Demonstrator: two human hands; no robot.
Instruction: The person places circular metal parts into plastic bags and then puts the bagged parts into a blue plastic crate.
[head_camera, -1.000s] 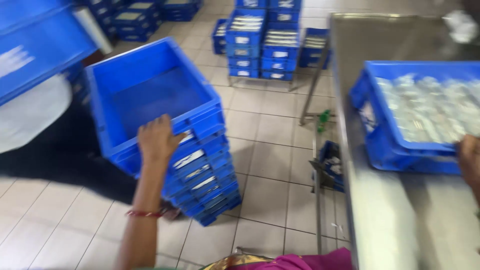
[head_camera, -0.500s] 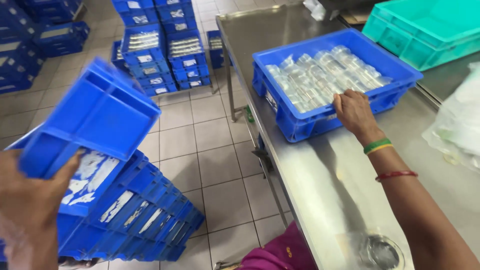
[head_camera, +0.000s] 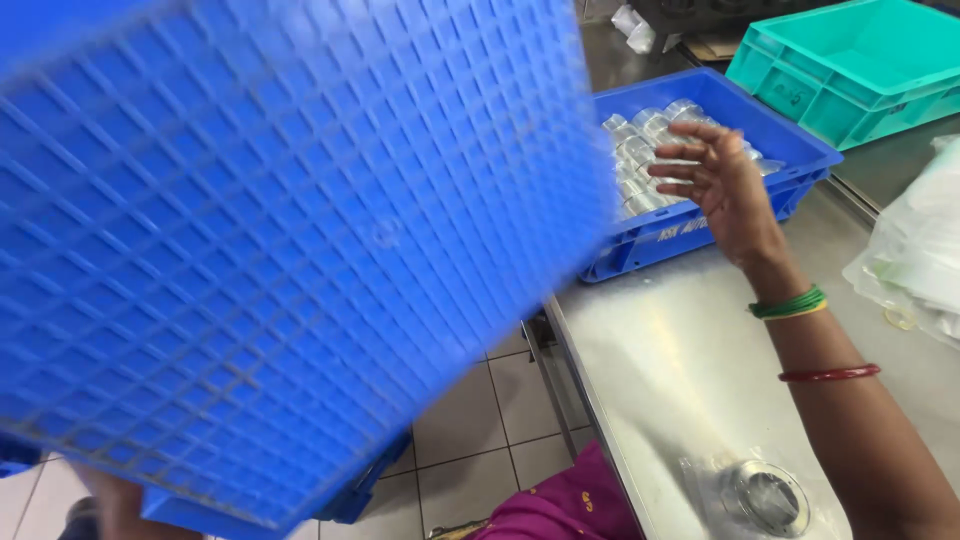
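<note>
we count one blue crate (head_camera: 280, 250) raised close, ribbed bottom facing us, long axis unclear, left hand hidden; right hand (head_camera: 715, 185) spread empty over one tray of tins (head_camera: 700, 235).

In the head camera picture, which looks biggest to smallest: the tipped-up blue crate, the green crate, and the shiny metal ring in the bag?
1. Tipped-up blue crate, though it is nearest the camera, which makes it look bigger.
2. Green crate, partly cut off.
3. Metal ring.
</note>
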